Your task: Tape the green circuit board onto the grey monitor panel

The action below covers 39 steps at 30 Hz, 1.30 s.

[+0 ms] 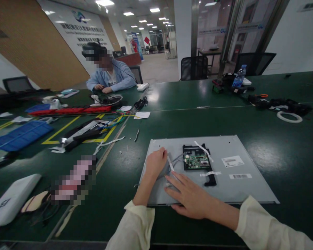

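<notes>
Panel of flat grey metal (237,189) lies on the glossy dark-green table (177,121) toward four o'clock, bearing a small green circuit board (194,162) in a black plastic bracket (211,180). At the panel's nine o'clock, the left hand (155,162) is curled beside a narrow white tape strip (170,164), and whether it pinches anything cannot be told; at eight o'clock the right hand (189,195), loosely spread, lies by thin grey cables (177,159) with no visible hold on anything.
</notes>
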Each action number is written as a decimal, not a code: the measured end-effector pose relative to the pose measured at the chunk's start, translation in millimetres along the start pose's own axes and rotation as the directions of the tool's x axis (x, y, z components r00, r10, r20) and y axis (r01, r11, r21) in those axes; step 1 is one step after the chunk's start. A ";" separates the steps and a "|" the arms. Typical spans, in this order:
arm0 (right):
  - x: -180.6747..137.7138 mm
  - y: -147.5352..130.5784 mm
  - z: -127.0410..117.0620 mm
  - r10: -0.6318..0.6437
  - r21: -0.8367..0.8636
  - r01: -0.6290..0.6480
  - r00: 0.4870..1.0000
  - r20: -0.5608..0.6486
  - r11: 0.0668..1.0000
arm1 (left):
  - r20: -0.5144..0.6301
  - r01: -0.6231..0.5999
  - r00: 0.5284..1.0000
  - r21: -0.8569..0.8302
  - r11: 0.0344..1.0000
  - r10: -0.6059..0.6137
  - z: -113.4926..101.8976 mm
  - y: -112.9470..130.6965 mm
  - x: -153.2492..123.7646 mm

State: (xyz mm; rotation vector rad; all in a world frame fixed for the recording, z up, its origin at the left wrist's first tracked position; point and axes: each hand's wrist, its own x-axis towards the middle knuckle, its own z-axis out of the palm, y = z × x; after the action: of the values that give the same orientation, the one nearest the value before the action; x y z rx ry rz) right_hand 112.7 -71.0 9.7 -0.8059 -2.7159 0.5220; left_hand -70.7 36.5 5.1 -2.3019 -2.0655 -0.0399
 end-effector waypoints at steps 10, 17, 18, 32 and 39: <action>-0.3 1.0 0.0 0.013 0.003 -0.013 1.000 -0.006 1.000 | 0.020 0.012 1.000 -0.002 1.000 -0.011 -0.7 -0.7 0.8; -0.2 0.8 2.3 0.034 0.006 -0.034 0.999 -0.015 0.999 | 0.044 -0.020 0.999 -0.012 1.000 0.021 -7.1 2.8 -3.4; 0.0 0.9 2.8 0.037 0.007 -0.037 0.999 -0.017 0.999 | 0.050 -0.024 0.998 -0.011 1.000 0.025 -7.5 3.3 -3.7; -1.9 3.5 7.2 0.028 -0.007 -0.029 0.999 -0.043 1.000 | 0.111 -0.198 0.974 -0.006 0.980 0.197 -12.0 -3.3 -3.5; -2.0 2.0 9.5 0.037 -0.010 -0.038 0.997 -0.063 0.999 | 0.079 -0.250 0.965 -0.006 0.968 0.250 -7.6 -4.7 -2.9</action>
State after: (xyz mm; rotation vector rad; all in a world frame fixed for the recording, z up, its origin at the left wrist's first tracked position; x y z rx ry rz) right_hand 112.0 -73.1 0.1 -0.8630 -2.6537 0.4819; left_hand -75.6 33.8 12.7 -2.5811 -1.7864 0.0661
